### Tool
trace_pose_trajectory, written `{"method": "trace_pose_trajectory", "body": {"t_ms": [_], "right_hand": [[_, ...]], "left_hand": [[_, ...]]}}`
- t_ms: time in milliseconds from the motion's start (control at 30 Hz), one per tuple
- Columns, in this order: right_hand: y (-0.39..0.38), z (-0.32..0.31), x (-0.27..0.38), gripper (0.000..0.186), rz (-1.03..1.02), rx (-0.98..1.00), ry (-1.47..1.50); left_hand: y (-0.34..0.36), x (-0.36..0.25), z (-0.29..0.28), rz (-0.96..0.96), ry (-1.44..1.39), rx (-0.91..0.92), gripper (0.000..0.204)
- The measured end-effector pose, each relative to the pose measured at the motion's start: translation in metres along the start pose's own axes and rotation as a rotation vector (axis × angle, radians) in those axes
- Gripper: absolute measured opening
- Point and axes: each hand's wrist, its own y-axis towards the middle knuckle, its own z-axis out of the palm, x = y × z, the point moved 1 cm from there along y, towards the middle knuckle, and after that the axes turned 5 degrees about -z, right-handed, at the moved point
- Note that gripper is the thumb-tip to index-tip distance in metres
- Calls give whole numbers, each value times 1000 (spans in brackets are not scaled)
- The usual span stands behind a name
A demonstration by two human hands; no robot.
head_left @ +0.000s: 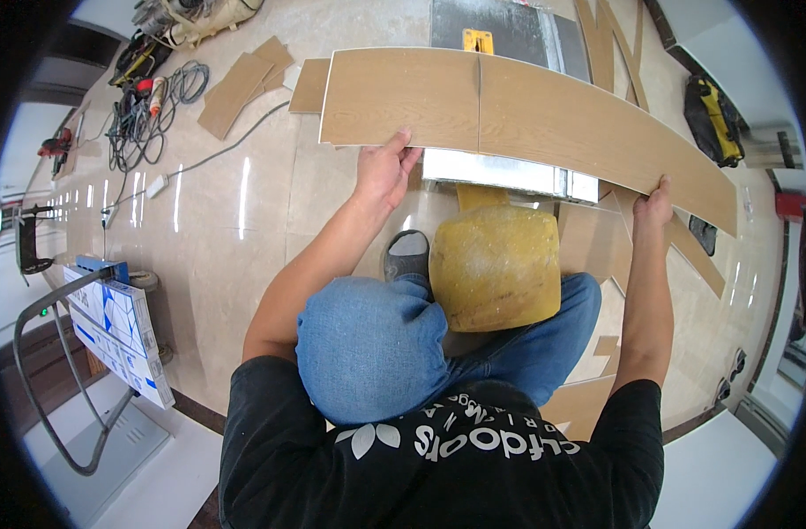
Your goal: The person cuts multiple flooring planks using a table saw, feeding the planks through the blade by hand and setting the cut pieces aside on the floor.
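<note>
A long wood-grain plank [579,115] lies across a metal-topped table saw [509,172], its ends reaching past both sides. A thin dark line crosses the plank near its left third; whether it parts the board fully I cannot tell. My left hand [385,172] grips the near edge left of that line, thumb on top and fingers partly hidden below. Farther right, my right hand [654,207] holds the same edge, thumb upward. Just beyond the plank, a yellow piece [478,41] shows on the saw's grey top.
A worn yellow stool [496,269] stands between my knees and the saw. Offcuts [235,93] and coiled cables [156,123] lie at the left. Loose planks [597,234] lie at the right, near a black-and-yellow bag [716,119]. A trolley with boxes [112,317] stands lower left.
</note>
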Motion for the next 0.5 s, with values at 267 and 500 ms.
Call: {"method": "trace_pose_trajectory", "body": {"t_ms": [267,500], "right_hand": [[-8,7,3,40,38,-33,-38],[-8,2,3,39,37,22,-21]], "left_hand": [[0,2,-5,10,-8,14,24],[-3,2,-7,-21,2,18,23]]}}
